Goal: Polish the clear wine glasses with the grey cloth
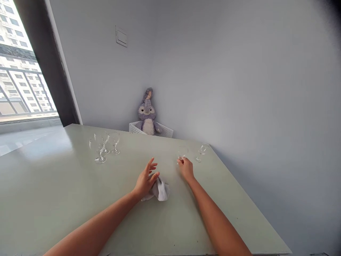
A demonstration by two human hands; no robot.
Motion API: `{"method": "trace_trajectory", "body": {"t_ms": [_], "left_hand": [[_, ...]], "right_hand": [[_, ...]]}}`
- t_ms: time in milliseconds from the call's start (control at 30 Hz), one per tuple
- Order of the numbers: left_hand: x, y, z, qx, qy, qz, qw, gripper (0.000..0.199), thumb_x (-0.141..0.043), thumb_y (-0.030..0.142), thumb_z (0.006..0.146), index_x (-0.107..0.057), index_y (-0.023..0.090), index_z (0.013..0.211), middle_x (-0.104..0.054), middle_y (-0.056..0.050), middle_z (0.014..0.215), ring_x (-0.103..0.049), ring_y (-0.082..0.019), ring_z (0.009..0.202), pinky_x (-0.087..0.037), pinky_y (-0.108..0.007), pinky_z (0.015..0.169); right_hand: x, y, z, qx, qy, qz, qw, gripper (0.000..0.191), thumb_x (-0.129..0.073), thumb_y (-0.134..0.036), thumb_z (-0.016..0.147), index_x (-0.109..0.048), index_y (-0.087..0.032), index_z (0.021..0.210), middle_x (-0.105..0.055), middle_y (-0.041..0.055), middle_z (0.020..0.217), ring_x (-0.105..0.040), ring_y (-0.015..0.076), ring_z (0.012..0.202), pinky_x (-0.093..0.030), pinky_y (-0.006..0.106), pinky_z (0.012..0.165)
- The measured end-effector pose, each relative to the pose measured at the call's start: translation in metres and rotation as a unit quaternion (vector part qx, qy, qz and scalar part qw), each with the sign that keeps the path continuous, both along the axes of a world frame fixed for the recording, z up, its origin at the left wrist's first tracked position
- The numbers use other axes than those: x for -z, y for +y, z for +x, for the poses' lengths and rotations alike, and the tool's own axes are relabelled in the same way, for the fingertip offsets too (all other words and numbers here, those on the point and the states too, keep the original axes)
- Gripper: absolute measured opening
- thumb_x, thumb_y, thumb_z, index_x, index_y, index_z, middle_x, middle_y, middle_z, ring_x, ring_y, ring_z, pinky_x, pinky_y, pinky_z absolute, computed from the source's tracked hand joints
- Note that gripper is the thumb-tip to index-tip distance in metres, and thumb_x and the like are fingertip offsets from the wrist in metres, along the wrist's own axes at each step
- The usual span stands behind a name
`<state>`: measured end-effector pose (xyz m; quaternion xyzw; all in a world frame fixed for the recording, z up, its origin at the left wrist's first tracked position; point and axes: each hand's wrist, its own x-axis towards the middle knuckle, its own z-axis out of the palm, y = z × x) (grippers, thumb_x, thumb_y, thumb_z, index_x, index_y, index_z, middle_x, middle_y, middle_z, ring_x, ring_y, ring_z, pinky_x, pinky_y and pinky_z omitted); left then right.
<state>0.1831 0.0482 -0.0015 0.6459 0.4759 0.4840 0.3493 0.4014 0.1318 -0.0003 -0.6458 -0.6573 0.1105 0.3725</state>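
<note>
White cloth [161, 190] lies by the spread-fingered left hand [145, 182]; beyond the cloth, the right hand [187, 169] pinches a glass [183, 152].

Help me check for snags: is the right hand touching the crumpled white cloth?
Apart. The head view shows pale green tabletop between the bare right hand and the crumpled white cloth.

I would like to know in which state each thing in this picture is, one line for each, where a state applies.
Grey cloth: crumpled on the table
Left hand: open, over the cloth
Held glass: upright
Right hand: closed on that glass
Three left glasses: upright
Far-right glass: upright
White basket: holding a plush toy
Light switch: on or off unclear
</note>
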Motion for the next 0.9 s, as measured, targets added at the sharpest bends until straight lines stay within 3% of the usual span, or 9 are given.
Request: {"method": "trace_trajectory", "body": {"t_ms": [133, 267, 533, 667, 733, 800, 833, 900], "left_hand": [[0.002, 0.004, -0.002, -0.021, -0.038, -0.071, 0.997, 0.055, -0.039, 0.045, 0.085, -0.022, 0.026, 0.134, -0.054, -0.006, 0.117, -0.055, -0.015, 0.099, -0.041, -0.033, 0.088], [-0.001, 0.004, -0.002, -0.032, -0.047, -0.087, 0.995, 0.054, -0.039, 0.046, 0.084, -0.026, 0.025, 0.132, -0.057, -0.005, 0.111, -0.055, -0.015, 0.097, -0.041, -0.031, 0.087], [0.001, 0.005, -0.002, -0.033, -0.038, -0.081, 0.995, 0.047, -0.039, 0.046, 0.083, -0.035, 0.024, 0.125, -0.057, -0.004, 0.104, -0.054, -0.014, 0.091, -0.042, -0.028, 0.083], [0.000, 0.006, -0.001, -0.060, -0.057, -0.070, 0.994, 0.042, -0.043, 0.044, 0.082, -0.041, 0.024, 0.118, -0.057, -0.004, 0.102, -0.054, -0.014, 0.090, -0.043, -0.028, 0.079], [-0.003, 0.011, -0.006, -0.099, -0.073, -0.048, 0.991, 0.037, -0.045, 0.042, 0.081, -0.046, 0.023, 0.113, -0.057, -0.004, 0.101, -0.054, -0.015, 0.088, -0.044, -0.028, 0.076], [-0.008, 0.021, -0.019, -0.187, -0.101, -0.008, 0.977, 0.031, -0.045, 0.039, 0.080, -0.049, 0.021, 0.105, -0.056, -0.005, 0.099, -0.053, -0.015, 0.086, -0.044, -0.028, 0.074], [-0.011, 0.026, -0.029, -0.253, -0.115, 0.020, 0.960, 0.029, -0.046, 0.037, 0.080, -0.049, 0.020, 0.103, -0.055, -0.005, 0.098, -0.052, -0.015, 0.084, -0.044, -0.028, 0.073], [-0.018, 0.036, -0.054, -0.412, -0.132, 0.081, 0.898, 0.030, -0.051, 0.034, 0.076, -0.046, 0.019, 0.102, -0.051, -0.006, 0.100, -0.050, -0.015, 0.083, -0.044, -0.030, 0.074]], "right_hand": [[0.003, 0.037, 0.035, 0.068, 0.015, -0.034, 0.997, 0.021, -0.047, -0.025, 0.077, -0.063, -0.016, 0.087, -0.067, 0.0059, 0.077, -0.061, 0.0182, 0.075, -0.041, 0.026, 0.070], [0.009, 0.057, 0.054, 0.117, 0.032, -0.054, 0.991, 0.021, -0.048, -0.024, 0.075, -0.064, -0.015, 0.085, -0.067, 0.0074, 0.076, -0.061, 0.0186, 0.075, -0.041, 0.025, 0.067], [0.014, 0.077, 0.068, 0.158, 0.061, -0.058, 0.984, 0.016, -0.051, -0.025, 0.071, -0.063, -0.016, 0.077, -0.066, 0.0071, 0.076, -0.059, 0.0187, 0.071, -0.040, 0.025, 0.063], [0.013, 0.070, 0.072, 0.157, 0.084, -0.049, 0.983, 0.017, -0.055, -0.025, 0.065, -0.059, -0.017, 0.080, -0.062, 0.0024, 0.069, -0.057, 0.0168, 0.066, -0.040, 0.025, 0.062], [0.014, 0.057, 0.071, 0.165, 0.099, -0.039, 0.981, 0.025, -0.055, -0.026, 0.063, -0.056, -0.017, 0.086, -0.059, 0.0010, 0.069, -0.056, 0.0169, 0.065, -0.040, 0.026, 0.062], [0.016, 0.041, 0.067, 0.172, 0.117, -0.028, 0.978, 0.030, -0.053, -0.027, 0.064, -0.053, -0.016, 0.091, -0.058, 0.0019, 0.072, -0.055, 0.0172, 0.065, -0.040, 0.027, 0.062], [0.016, 0.032, 0.063, 0.169, 0.127, -0.024, 0.977, 0.030, -0.052, -0.027, 0.065, -0.051, -0.015, 0.093, -0.057, 0.0028, 0.074, -0.054, 0.0171, 0.065, -0.040, 0.027, 0.062], [0.015, 0.015, 0.051, 0.142, 0.144, -0.023, 0.979, 0.028, -0.050, -0.028, 0.067, -0.050, -0.016, 0.092, -0.057, 0.0036, 0.075, -0.054, 0.0165, 0.065, -0.041, 0.026, 0.060]]}}
